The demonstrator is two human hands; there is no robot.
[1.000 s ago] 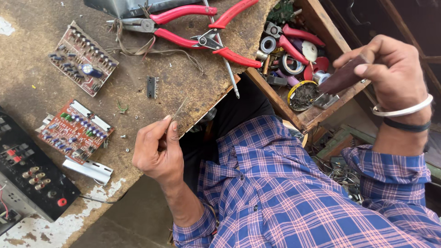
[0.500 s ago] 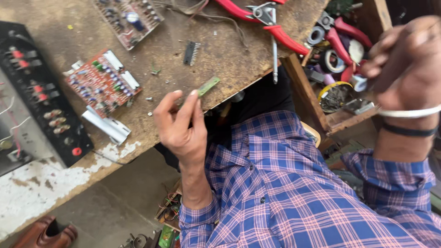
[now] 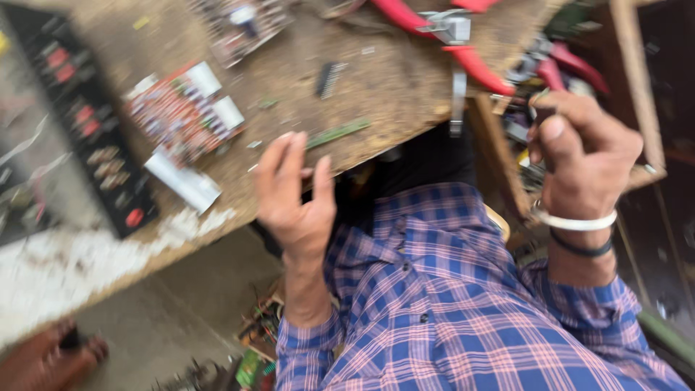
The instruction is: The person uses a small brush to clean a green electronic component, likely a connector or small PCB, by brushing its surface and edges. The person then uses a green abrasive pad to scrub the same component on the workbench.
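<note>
The picture is blurred by motion. The left hand (image 3: pixel 295 199) is raised at the near edge of the worn brown wooden worktop (image 3: pixel 391 94), its fingers (image 3: pixel 289 156) loosely apart and pointing up, gripping nothing. Just beside the fingertips, a thin green strip (image 3: pixel 337 133) lies on the worktop near the edge. The right hand (image 3: pixel 583 156) is held over the wooden tray of tools (image 3: pixel 630 80) at the worktop's right side, fingers curled together around a small dark object (image 3: pixel 543 113) that shows above the thumb; its kind cannot be made out. A white bangle (image 3: pixel 575 221) and a dark band sit on that wrist. Red-handled pliers (image 3: pixel 463 43) lie along the worktop's far edge. Further left rest a red circuit board with white blocks (image 3: pixel 181 108), a small black ribbed component (image 3: pixel 329 78) and a black panel with red knobs (image 3: pixel 87 137).
</note>
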